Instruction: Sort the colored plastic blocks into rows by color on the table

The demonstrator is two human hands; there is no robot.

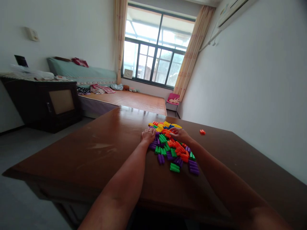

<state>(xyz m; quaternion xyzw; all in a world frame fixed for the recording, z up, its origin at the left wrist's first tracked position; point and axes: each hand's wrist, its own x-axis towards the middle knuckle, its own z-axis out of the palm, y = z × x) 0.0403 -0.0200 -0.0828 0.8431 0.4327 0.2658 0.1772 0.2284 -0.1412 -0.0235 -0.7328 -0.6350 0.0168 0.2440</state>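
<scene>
A heap of colourful plastic pieces, each like short ribbed tubes joined side by side, lies on the brown table (105, 143). At its left edge my left hand (148, 135) rests palm down, fingers stretched over the nearest pieces. My right hand (180, 134) reaches into the heap from the right, its fingers and thumb apart beside orange pieces (166, 131). Green pieces (162, 138) and purple pieces (193, 167) lie nearer to me; yellow pieces (167, 124) lie at the back. No piece is visibly lifted; the undersides of both hands are hidden.
A lone orange piece (202, 132) lies to the right on the table. Beyond the table stand a bed (139, 98) with cloths on it and a pink chair (173, 97). A dark cabinet (40, 102) is at the left, and a white wall (251, 80) runs along the right.
</scene>
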